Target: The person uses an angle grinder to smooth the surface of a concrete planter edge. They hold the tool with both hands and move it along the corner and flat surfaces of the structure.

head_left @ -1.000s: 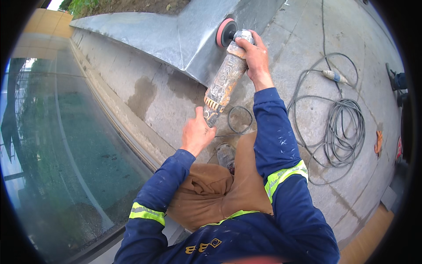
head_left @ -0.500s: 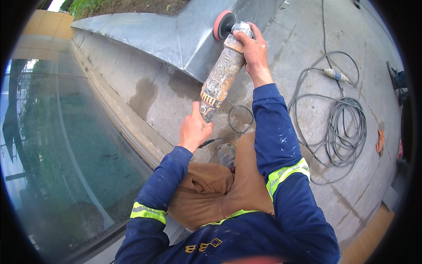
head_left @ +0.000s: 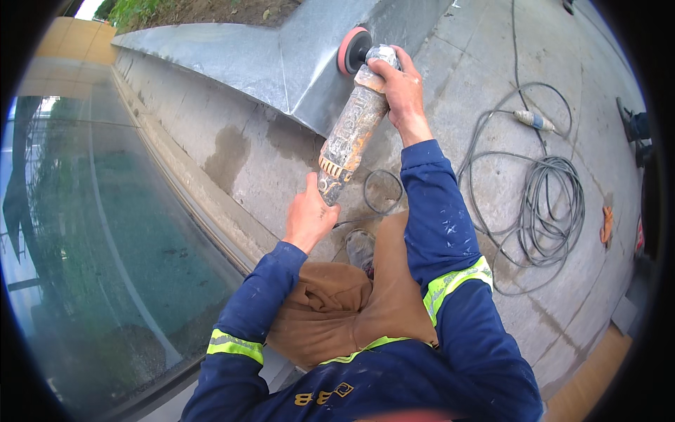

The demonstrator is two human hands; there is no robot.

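Note:
A dusty, orange-stained angle polisher (head_left: 349,130) slants up and to the right between my hands. My left hand (head_left: 309,214) is wrapped round its rear handle end. Around the metal gear head at the top, my right hand (head_left: 403,84) is closed. The polisher's round pad (head_left: 353,50), pinkish red with a black backing, is against the side face of the grey stone planter (head_left: 320,77), close to its pale corner edge. Whether the pad spins, I cannot tell. The cord runs from the handle down beside my shoe (head_left: 361,247).
On the paving to the right lies a coiled grey cable (head_left: 552,204) with a plug connector (head_left: 533,120). An orange object (head_left: 606,225) is farther right, near another person's dark-clothed leg (head_left: 638,126). A glass pane (head_left: 105,246) fills the left side. Soil and plants (head_left: 204,14) fill the planter.
The polisher and both my hands have shifted slightly down and to the left, the pad sliding lower along the stone face. My grip is the same.

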